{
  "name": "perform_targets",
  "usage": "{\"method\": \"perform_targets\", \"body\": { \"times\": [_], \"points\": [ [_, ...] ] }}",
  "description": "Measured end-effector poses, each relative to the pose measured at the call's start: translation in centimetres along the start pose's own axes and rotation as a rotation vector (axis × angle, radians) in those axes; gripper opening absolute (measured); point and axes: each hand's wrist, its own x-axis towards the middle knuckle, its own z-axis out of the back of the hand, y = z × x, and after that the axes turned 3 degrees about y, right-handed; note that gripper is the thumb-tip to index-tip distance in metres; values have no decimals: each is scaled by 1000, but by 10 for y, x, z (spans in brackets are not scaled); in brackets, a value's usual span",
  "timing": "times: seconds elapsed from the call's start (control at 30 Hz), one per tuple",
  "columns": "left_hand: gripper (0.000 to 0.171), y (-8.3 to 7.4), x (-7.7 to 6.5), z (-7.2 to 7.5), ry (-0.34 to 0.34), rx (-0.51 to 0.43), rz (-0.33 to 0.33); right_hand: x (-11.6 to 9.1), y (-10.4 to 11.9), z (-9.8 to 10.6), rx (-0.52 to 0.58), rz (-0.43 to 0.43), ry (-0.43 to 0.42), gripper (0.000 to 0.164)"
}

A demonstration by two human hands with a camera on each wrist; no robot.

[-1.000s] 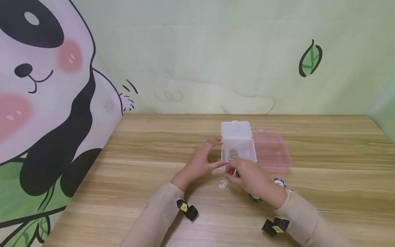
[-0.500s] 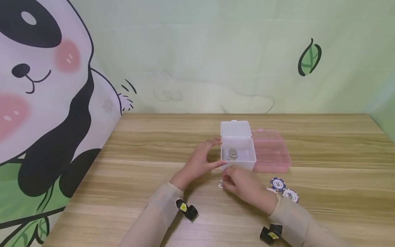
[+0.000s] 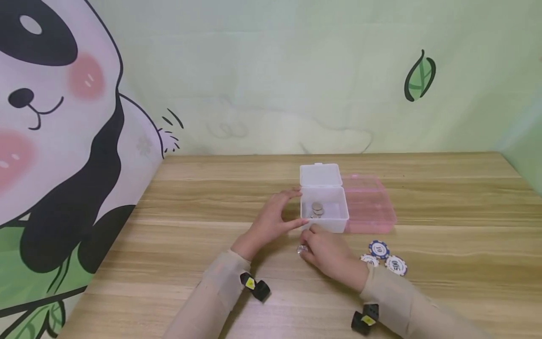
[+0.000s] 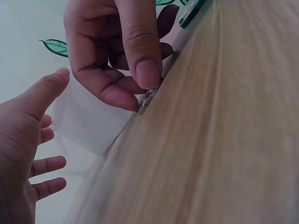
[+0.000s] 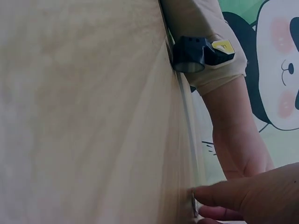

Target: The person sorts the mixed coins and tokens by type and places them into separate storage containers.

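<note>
My right hand (image 3: 332, 254) pinches a shiny silver coin (image 3: 302, 249) between thumb and fingers, just in front of the box. In the left wrist view the coin (image 4: 147, 101) is low against the wooden table, partly covered by the fingertips. With fingers spread, my left hand (image 3: 271, 223) rests at the left side of the white plastic box (image 3: 326, 226), its thumb by the front rim. The box's lid (image 3: 320, 175) is tipped back. A few silver coins (image 3: 317, 208) lie inside, toward the left.
Against the box's right side stands a translucent pink plastic box (image 3: 368, 207). Poker chips lie right of my right hand: a blue 10 chip (image 3: 378, 249), a dark-blue-edged 500 chip (image 3: 396, 265) and a partly hidden chip (image 3: 370, 260). The wall rises behind the table (image 3: 211, 188).
My right hand has come down from the box's front rim to the coin on the table and now pinches it. The poker chips are uncovered. My left hand stays at the box.
</note>
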Motion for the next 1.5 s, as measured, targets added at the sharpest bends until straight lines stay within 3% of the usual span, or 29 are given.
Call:
{"method": "perform_targets", "body": {
  "times": [0.33, 0.77, 1.07, 1.33, 1.5],
  "points": [
    [66, 1, 0, 0, -8, -4, -13, 0, 6, 0, -3, -20, 25, 17],
    [66, 1, 1, 2, -26, -7, -17, 1, 8, 1, -24, 21, 19, 20],
    [65, 0, 0, 0, -15, 3, -16, 1, 7, 4, 96, -36, 65, 16],
    [65, 0, 0, 0, -12, 0, -3, 1, 0, 7, 136, 40, 40, 15],
    [65, 0, 0, 0, -17, -5, -11, 1, -3, 14, 183, 69, 79, 15]
  ]
}}
